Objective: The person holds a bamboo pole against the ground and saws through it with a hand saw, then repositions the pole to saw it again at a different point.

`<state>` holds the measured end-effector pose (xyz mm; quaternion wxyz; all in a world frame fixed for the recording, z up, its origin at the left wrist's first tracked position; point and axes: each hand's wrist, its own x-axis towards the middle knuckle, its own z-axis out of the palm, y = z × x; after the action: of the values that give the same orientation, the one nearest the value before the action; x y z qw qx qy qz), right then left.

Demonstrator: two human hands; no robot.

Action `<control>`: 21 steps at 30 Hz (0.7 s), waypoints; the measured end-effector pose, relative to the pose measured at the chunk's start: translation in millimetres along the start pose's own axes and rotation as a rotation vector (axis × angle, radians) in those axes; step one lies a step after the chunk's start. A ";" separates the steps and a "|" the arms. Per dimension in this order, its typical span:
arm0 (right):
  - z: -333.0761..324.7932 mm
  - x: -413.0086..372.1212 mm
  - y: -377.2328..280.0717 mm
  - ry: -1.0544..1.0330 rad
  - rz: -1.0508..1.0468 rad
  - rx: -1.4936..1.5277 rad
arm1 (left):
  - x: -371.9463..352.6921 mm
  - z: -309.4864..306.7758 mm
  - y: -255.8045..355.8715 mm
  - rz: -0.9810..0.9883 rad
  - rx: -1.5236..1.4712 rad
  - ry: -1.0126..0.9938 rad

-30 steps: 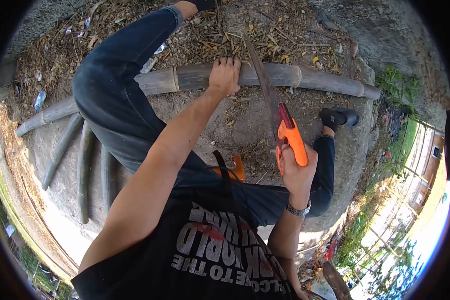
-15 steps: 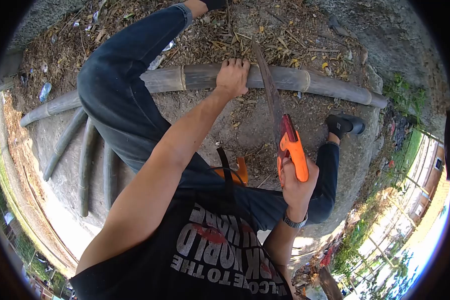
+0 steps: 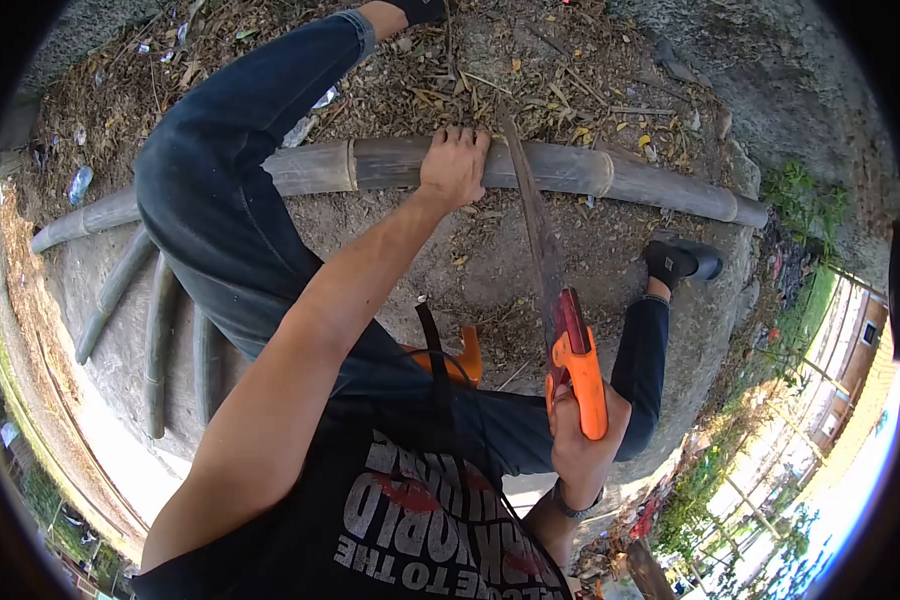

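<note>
A thick grey bamboo pole [image 3: 390, 163] lies across the ground in front of me. My left hand [image 3: 455, 165] grips it from above, fingers curled over its far side just left of the saw blade. In my right hand [image 3: 585, 430] is the orange handle of a handsaw [image 3: 538, 220], fingers wrapped around the grip. The blade runs away from me and crosses over the pole, its tip beyond the far side. Between my legs, partly hidden, sits an orange object [image 3: 467, 358] beside a black strap [image 3: 432, 335].
Several thinner bamboo poles [image 3: 160, 340] lie to the left, partly under my leg. Dry leaves and litter, including a plastic bottle [image 3: 80, 185], cover the soil beyond the pole. A concrete wall [image 3: 800, 80] rises at the far right, with green plants [image 3: 805, 200] below it.
My right hand has pulled the saw back toward my body, its handle now lower in view. The left hand keeps its place on the bamboo pole. The whole view has shifted slightly.
</note>
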<state>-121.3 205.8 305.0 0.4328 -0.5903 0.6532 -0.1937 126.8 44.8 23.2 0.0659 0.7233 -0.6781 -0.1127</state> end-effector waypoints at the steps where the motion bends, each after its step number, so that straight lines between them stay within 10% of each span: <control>1: 1.7 3.3 -4.1 -0.002 -0.003 0.001 | 1.0 1.5 1.9 -0.004 0.013 0.002; 4: 37.3 76.8 7.0 0.088 -0.416 -0.187 | 0.1 -5.0 -0.1 -0.013 0.011 -0.048; 7: 32.0 103.4 22.5 -0.010 -0.030 0.046 | 5.4 -2.6 -0.9 -0.015 -0.003 -0.070; 19: 42.0 67.4 16.5 0.047 -0.300 -0.167 | 0.6 7.4 -1.9 0.011 -0.046 0.038; 21: 11.8 12.4 28.7 -0.004 0.026 0.088 | 2.2 12.2 -5.1 -0.001 -0.014 0.100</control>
<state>-128.3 203.7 272.4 0.4621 -0.5627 0.6507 -0.2155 128.9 43.7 10.0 0.1046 0.7280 -0.6727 -0.0810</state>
